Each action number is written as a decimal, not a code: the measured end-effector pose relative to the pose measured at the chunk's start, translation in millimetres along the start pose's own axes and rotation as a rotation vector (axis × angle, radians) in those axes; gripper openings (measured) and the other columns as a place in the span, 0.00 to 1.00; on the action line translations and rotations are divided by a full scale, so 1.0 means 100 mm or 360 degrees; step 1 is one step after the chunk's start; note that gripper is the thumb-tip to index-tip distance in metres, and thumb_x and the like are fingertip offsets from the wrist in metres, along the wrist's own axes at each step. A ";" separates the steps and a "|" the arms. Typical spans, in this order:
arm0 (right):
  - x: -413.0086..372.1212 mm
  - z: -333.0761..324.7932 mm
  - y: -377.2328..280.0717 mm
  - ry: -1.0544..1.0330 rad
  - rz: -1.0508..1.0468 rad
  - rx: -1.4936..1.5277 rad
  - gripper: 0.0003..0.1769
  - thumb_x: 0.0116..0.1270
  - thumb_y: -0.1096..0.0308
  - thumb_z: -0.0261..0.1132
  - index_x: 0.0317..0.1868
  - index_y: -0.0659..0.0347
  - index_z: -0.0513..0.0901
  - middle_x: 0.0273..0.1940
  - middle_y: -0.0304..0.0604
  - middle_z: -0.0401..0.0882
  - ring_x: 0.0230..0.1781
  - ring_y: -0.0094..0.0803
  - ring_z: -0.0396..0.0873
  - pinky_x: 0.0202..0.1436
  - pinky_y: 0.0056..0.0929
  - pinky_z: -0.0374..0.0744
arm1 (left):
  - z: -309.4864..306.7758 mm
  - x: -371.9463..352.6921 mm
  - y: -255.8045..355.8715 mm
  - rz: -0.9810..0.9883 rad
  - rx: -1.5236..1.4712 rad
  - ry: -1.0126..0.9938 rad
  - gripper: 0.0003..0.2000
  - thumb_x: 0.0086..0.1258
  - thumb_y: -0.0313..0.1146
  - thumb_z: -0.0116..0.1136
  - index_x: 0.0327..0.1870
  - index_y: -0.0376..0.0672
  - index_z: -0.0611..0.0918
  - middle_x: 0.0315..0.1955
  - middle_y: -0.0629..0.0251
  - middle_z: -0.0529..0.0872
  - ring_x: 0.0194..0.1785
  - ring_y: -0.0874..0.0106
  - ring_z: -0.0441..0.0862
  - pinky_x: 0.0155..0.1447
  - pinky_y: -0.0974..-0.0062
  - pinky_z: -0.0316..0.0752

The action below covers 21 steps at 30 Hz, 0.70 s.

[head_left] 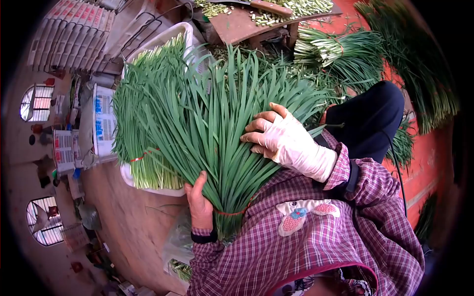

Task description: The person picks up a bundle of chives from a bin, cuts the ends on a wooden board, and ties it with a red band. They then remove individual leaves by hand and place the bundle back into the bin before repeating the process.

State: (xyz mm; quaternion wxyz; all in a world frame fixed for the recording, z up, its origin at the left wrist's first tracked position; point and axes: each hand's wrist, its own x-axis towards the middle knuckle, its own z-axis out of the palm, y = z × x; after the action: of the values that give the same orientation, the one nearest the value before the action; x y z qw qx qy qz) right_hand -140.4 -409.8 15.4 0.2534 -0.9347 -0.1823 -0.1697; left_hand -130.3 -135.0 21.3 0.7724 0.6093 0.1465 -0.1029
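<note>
Red flooring (437, 148), strewn with loose bunches (340, 52) beside a white plastic crate (173, 33) of more, backs the chive bundle (217, 128), flat glossy green blades fanning from a red band (232, 213), its base clasped in the left hand (200, 204)'s closed grip, the gloved right hand (284, 140) spread flat on the leaves.

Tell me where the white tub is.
Head view, upper left: the white tub lies just beyond the held chive bundle, with a second bundle inside it.
</note>
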 end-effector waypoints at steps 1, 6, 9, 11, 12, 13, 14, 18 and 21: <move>0.04 -0.04 -0.01 0.0098 -0.0019 0.0030 0.19 0.56 0.58 0.69 0.50 0.47 0.83 0.49 0.33 0.78 0.57 0.36 0.74 0.72 0.51 0.64 | -0.01 0.02 -0.02 0.0023 0.0032 -0.0006 0.18 0.68 0.24 0.61 0.59 0.36 0.77 0.52 0.64 0.83 0.52 0.72 0.80 0.58 0.72 0.75; 0.33 -0.33 -0.27 0.0194 -0.0350 0.0114 0.25 0.41 0.59 0.73 0.44 0.51 0.81 0.46 0.35 0.78 0.57 0.35 0.74 0.75 0.50 0.62 | 0.08 0.03 0.03 0.0047 0.0101 -0.0087 0.15 0.68 0.24 0.61 0.56 0.36 0.80 0.49 0.65 0.84 0.49 0.74 0.81 0.57 0.73 0.75; 0.39 -0.11 -0.34 0.0109 -0.0454 0.0102 0.21 0.43 0.58 0.71 0.39 0.54 0.78 0.37 0.36 0.75 0.48 0.36 0.76 0.75 0.49 0.62 | 0.18 0.01 0.10 -0.0026 0.0114 -0.0166 0.15 0.68 0.25 0.62 0.56 0.36 0.80 0.49 0.65 0.84 0.49 0.73 0.81 0.56 0.73 0.75; 0.30 0.08 -0.25 0.0013 -0.0290 0.0098 0.19 0.48 0.59 0.69 0.41 0.52 0.77 0.39 0.35 0.76 0.49 0.36 0.77 0.74 0.47 0.64 | 0.19 0.04 0.10 -0.0014 0.0106 -0.0119 0.16 0.68 0.25 0.61 0.56 0.36 0.79 0.49 0.65 0.84 0.50 0.73 0.81 0.56 0.73 0.75; 0.27 0.14 -0.21 -0.0085 -0.0132 0.0092 0.16 0.53 0.61 0.66 0.43 0.50 0.77 0.41 0.35 0.77 0.50 0.36 0.77 0.72 0.46 0.65 | 0.18 0.06 0.10 0.0001 0.0093 -0.0070 0.16 0.68 0.25 0.61 0.57 0.36 0.79 0.49 0.65 0.84 0.50 0.73 0.81 0.56 0.73 0.75; 0.23 0.18 -0.20 0.0022 -0.0080 0.0138 0.14 0.54 0.63 0.68 0.41 0.50 0.77 0.38 0.35 0.77 0.46 0.36 0.77 0.69 0.44 0.67 | 0.15 0.08 0.09 0.0002 0.0093 -0.0064 0.16 0.68 0.25 0.61 0.57 0.36 0.79 0.49 0.65 0.84 0.50 0.73 0.81 0.56 0.73 0.75; 0.20 0.22 -0.21 0.0019 -0.0077 0.0143 0.14 0.54 0.63 0.68 0.41 0.50 0.77 0.38 0.35 0.77 0.46 0.36 0.77 0.69 0.44 0.67 | 0.11 0.10 0.07 -0.0008 0.0101 -0.0064 0.16 0.68 0.24 0.61 0.57 0.36 0.78 0.50 0.65 0.84 0.50 0.73 0.81 0.57 0.73 0.75; 0.18 0.26 -0.24 0.0221 0.0152 0.0372 0.10 0.58 0.61 0.70 0.37 0.51 0.79 0.32 0.35 0.77 0.42 0.38 0.77 0.66 0.43 0.68 | 0.16 0.11 0.06 -0.0005 0.0083 -0.0071 0.17 0.69 0.24 0.61 0.58 0.36 0.78 0.50 0.66 0.83 0.51 0.73 0.81 0.57 0.73 0.75; 0.25 0.18 -0.28 0.0195 0.0268 0.0329 0.13 0.57 0.55 0.72 0.35 0.52 0.82 0.31 0.37 0.79 0.41 0.40 0.76 0.59 0.40 0.69 | 0.15 0.11 0.06 -0.0003 0.0119 -0.0123 0.17 0.69 0.25 0.61 0.58 0.36 0.78 0.51 0.66 0.83 0.51 0.73 0.81 0.57 0.73 0.75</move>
State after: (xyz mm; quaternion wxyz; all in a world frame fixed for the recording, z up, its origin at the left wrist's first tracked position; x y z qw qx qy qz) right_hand -126.5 -371.2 22.7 0.3723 -0.9035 -0.1039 -0.1850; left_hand -116.2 -148.1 26.5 0.7540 0.6333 0.1132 -0.1326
